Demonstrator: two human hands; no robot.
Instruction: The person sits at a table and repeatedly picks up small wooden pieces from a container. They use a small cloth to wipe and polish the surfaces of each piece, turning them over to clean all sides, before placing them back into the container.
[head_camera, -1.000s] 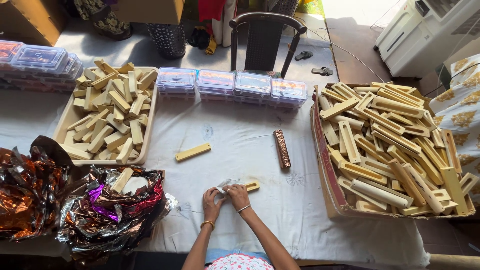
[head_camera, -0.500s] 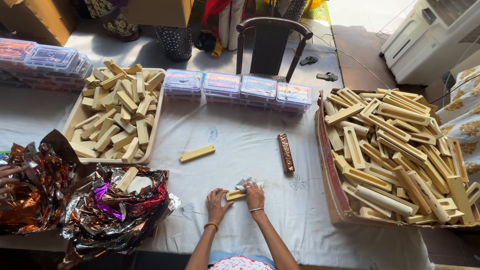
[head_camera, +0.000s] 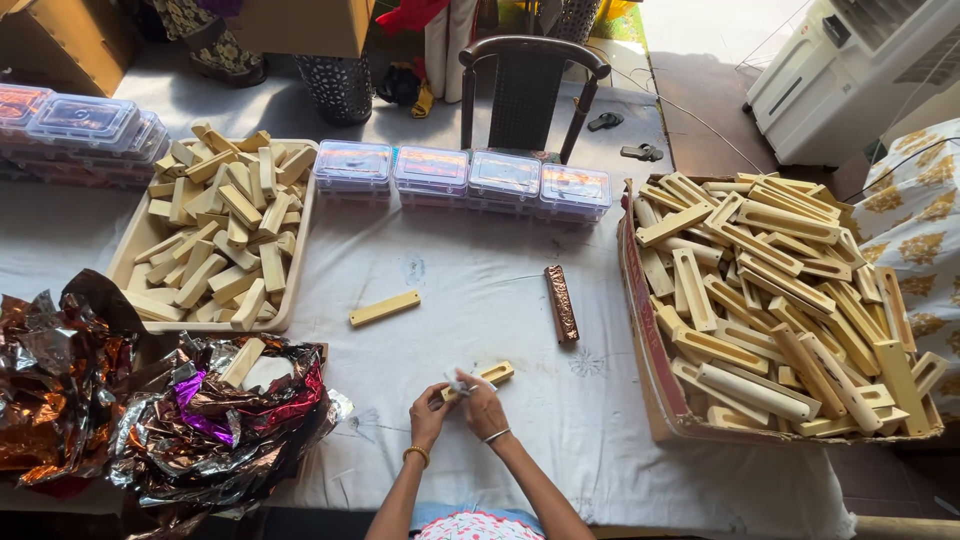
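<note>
My left hand (head_camera: 430, 411) and my right hand (head_camera: 482, 405) meet over the white cloth near the table's front edge. Together they hold a pale yellow bar (head_camera: 490, 376), with a bit of silvery foil (head_camera: 457, 382) pinched at its near end. The bar's far end sticks out to the right past my right hand. A bare yellow bar (head_camera: 384, 308) lies on the cloth further out to the left. A bar wrapped in coppery foil (head_camera: 561, 303) lies upright on the cloth beyond my hands to the right.
A tray (head_camera: 296, 262) of short yellow bars sits at the left. A cardboard box (head_camera: 642, 350) piled with long yellow bars stands at the right. Crumpled foil sheets (head_camera: 150, 410) lie at the front left. Several clear lidded boxes (head_camera: 465, 176) line the back, with a chair (head_camera: 527, 92) behind.
The view has shifted slightly. My hands stay together on the bar and have turned it a little, with the foil now at its near end.
</note>
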